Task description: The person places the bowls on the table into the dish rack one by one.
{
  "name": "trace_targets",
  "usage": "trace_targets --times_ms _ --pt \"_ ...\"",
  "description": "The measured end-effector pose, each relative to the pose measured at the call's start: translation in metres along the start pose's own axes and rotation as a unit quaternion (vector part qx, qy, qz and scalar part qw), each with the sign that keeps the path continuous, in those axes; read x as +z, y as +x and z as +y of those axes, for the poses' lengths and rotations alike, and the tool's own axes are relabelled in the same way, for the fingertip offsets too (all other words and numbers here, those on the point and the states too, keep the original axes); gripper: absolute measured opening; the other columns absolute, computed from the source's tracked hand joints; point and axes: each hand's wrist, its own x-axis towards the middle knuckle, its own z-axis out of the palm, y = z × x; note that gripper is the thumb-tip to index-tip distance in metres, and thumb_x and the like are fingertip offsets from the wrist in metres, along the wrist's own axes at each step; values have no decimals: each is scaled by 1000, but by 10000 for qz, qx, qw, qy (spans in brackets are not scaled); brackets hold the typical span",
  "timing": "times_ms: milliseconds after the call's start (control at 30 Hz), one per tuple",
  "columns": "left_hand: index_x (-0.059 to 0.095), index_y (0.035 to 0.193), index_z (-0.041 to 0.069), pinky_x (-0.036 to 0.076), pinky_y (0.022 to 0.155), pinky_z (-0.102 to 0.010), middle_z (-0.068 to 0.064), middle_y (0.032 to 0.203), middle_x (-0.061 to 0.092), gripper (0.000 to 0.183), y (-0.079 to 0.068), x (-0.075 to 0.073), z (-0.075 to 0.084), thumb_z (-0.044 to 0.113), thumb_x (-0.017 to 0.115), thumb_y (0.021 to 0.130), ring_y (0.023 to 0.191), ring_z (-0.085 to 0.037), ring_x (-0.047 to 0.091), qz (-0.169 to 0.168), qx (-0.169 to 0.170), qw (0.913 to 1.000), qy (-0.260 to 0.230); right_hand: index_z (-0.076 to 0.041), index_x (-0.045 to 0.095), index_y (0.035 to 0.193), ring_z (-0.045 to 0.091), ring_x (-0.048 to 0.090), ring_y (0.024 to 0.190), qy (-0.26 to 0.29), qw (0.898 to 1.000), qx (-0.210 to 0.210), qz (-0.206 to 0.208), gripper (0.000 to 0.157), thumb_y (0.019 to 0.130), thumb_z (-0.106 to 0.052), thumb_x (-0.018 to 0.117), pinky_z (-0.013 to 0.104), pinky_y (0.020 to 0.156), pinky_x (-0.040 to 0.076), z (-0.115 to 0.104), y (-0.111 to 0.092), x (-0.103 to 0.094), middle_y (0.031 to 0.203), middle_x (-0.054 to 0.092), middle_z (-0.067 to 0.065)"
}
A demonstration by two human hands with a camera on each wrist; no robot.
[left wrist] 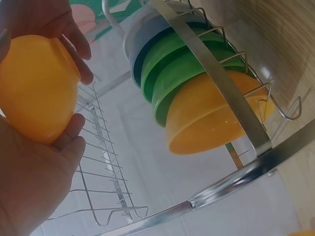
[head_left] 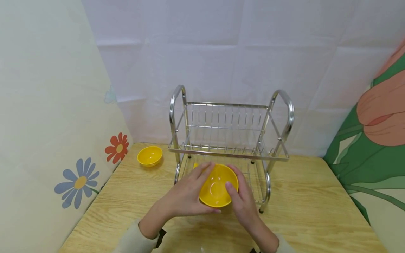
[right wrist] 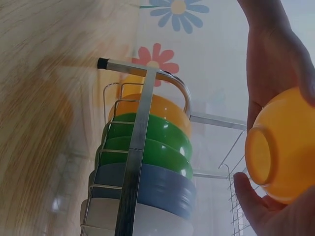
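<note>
A yellow bowl (head_left: 218,186) is held by both hands in front of the metal dish rack (head_left: 221,154), its inside facing up toward the head camera. My left hand (head_left: 188,195) grips its left side, fingers at the upper rim and thumb below. From the right, my right hand (head_left: 243,202) holds it with the thumb inside and the other fingers around the outer wall. In the right wrist view the bowl's round foot (right wrist: 261,156) shows. On the rack's lower tier, another yellow bowl (left wrist: 206,113), green bowls (left wrist: 172,73), a blue bowl (right wrist: 147,187) and a white bowl (right wrist: 142,219) stand nested on their sides.
At the back left of the wooden table (head_left: 316,196) stands a separate yellow bowl (head_left: 150,156). The rack's upper tier (head_left: 226,130) has wire slots and tall curved side rails. A white cloth (head_left: 221,52) hangs behind, with flower-patterned panels at both sides.
</note>
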Motion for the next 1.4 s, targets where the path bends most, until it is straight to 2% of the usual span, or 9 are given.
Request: trace_targets --times_ms 67,267,500,733,967,1167,1400 --pt "16 162 18 46 111 -41 -4 164 27 119 0 1 0 71 75 72 143 -23 41 17 19 10000 -3 -3 41 147 14 62 111 78 10000 32 28 46 102 -8 49 25 93 55 -1 -1 1 132 62 13" --pt "13 162 17 46 111 -43 -6 164 25 120 -1 5 -1 71 74 73 144 -25 41 24 47 10000 -14 -11 40 148 14 63 109 327 9992 248 -42 46 103 -10 49 27 89 58 -2 -2 3 131 61 14" --pt "13 162 15 48 109 -44 -9 164 25 122 -2 9 -3 71 75 72 143 -28 42 123 137 9998 -6 -16 38 150 17 60 117 452 9973 554 -168 45 105 -14 46 26 95 55 -3 -1 5 139 56 12" --pt "13 162 16 47 110 -43 -8 164 26 124 -3 12 -3 70 77 71 143 -27 41 152 43 9999 -12 -16 36 151 22 57 122 466 9957 751 -265 44 107 -18 43 24 97 53 -4 0 6 143 53 11" --pt "9 162 19 48 109 -48 -9 165 23 126 -5 13 -4 77 72 70 143 -31 42 -35 -10 9999 -132 -12 36 152 22 56 126 326 9967 659 -334 45 107 -18 41 22 100 49 -2 -2 3 146 51 10" --pt "10 162 24 47 109 -49 -5 167 20 120 -7 8 -6 81 65 73 146 -29 39 -286 -87 9992 -261 -16 41 150 19 61 118 346 9970 501 -473 42 108 -15 38 25 93 55 1 1 -6 143 54 12" --pt "17 161 31 54 100 -44 2 164 24 111 -10 -6 -13 80 65 73 138 -23 46 142 -217 9995 -175 -15 48 145 17 58 122 -289 9982 455 -274 40 106 -14 41 23 101 49 2 4 -15 140 59 7"
